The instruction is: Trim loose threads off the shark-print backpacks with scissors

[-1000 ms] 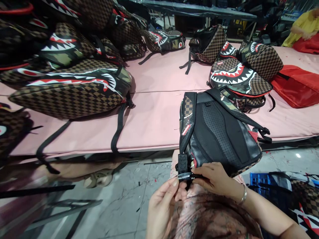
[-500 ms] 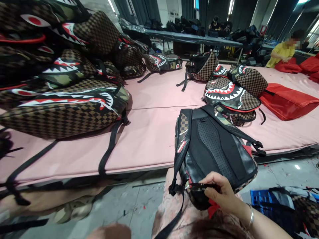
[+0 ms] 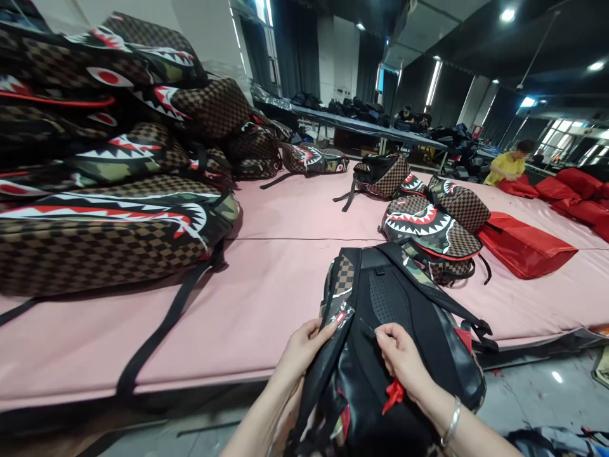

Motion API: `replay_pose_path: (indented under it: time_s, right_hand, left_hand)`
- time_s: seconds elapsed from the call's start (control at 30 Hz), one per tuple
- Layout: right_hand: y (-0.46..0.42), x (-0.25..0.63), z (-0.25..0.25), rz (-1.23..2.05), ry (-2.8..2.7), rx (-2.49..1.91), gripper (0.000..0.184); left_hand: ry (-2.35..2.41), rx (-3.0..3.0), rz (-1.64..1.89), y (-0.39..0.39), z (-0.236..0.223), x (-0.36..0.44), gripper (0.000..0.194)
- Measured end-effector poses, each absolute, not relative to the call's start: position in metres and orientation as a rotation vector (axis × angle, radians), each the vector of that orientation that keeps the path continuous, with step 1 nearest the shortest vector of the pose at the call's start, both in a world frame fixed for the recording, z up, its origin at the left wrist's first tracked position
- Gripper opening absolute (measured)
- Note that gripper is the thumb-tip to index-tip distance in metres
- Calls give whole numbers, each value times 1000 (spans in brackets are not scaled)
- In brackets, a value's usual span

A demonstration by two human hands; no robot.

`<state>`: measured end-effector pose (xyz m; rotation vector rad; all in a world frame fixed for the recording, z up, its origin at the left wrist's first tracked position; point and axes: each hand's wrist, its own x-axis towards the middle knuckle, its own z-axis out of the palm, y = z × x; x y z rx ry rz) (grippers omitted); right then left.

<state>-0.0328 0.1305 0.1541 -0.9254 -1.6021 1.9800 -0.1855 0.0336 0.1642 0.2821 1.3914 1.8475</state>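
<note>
A black backpack [image 3: 413,355] with a perforated back panel lies back side up at the table's near edge, its lower end toward me. My left hand [image 3: 302,355] grips its left shoulder strap [image 3: 349,289], the thumb by a small red-and-white label [image 3: 340,317] under clear plastic. My right hand [image 3: 402,358] is closed around dark thread snips [image 3: 367,328], mostly hidden in the fingers. Their tip points toward the strap, and a red cloth strip [image 3: 392,397] hangs below the hand. Whether the tip touches the strap I cannot tell.
Checkered shark-mouth backpacks [image 3: 109,241] are piled high on the left of the pink table [image 3: 276,273]. More backpacks [image 3: 423,225] and a red bag [image 3: 528,244] lie beyond mine. A person in yellow [image 3: 508,166] handles red bags at the far right.
My left hand has come into view and taken hold of the shoulder strap. My right hand has moved up from the backpack's lower corner with the snips. The view has tilted upward.
</note>
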Motion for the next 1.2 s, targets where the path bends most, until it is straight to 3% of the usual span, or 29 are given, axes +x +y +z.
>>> replay_pose_path:
  time_s: [0.37,0.7,1.2]
  right_hand:
    - [121,-41,140,1424,-1789,-845,24]
    - [114,-46,150,1305,-1931,-852,12]
    - [109,-51,148,1189,-1937,-835,11]
  left_hand:
    - [973,38,1686,38,145,-170,35]
    - [975,28,1738,39,138,-168,39]
    - [933,31,1795,47,138,-160,42]
